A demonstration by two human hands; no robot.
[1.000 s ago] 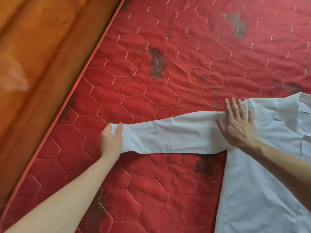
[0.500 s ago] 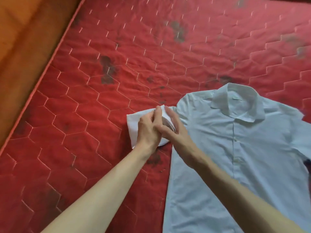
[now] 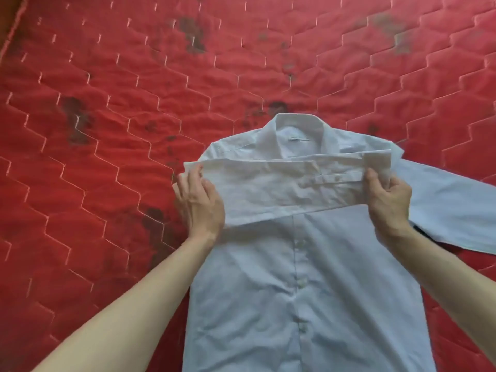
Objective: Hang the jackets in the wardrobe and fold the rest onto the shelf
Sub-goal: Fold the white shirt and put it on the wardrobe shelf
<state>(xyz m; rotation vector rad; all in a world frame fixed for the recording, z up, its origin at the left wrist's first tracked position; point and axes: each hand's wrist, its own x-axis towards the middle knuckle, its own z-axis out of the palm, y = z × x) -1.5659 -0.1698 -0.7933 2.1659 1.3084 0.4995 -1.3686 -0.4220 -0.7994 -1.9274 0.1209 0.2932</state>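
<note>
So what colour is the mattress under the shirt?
Red mattress, hexagon-quilted with dark stains; seen in the head view.

One white button-front cotton shirt (image 3: 303, 299) lies on one red quilted mattress (image 3: 107, 130). Two bare hands, left (image 3: 200, 204) and right (image 3: 387, 201), are in view. Four shirt buttons show.
</note>
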